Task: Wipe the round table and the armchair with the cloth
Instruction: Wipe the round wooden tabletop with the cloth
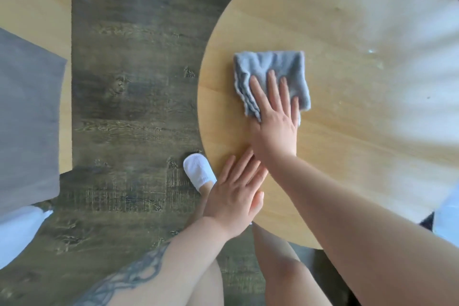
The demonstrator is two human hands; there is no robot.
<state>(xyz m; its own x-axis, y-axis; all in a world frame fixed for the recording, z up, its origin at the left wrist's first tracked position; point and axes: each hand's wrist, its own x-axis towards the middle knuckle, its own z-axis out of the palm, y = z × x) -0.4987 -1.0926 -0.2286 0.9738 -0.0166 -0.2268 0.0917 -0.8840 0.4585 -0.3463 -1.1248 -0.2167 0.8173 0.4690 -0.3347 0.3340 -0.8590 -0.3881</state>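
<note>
On the round table (pixel 347 82) at the right of the frame, the right hand (pixel 274 119) presses flat and wide on the folded cloth (pixel 270 67) while the left hand (pixel 233 196) rests open by the edge, and the cloth could bunch up if pushed too fast.

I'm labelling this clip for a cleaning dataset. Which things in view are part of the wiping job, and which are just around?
Part of the job:
- grey cloth, folded, flat on the table
- round table
- right hand, pressing the cloth down
- left hand, flat on the table's near edge
- grey-cushioned seat at left, probably the armchair

Just around:
- wood floor
- white slipper
</note>
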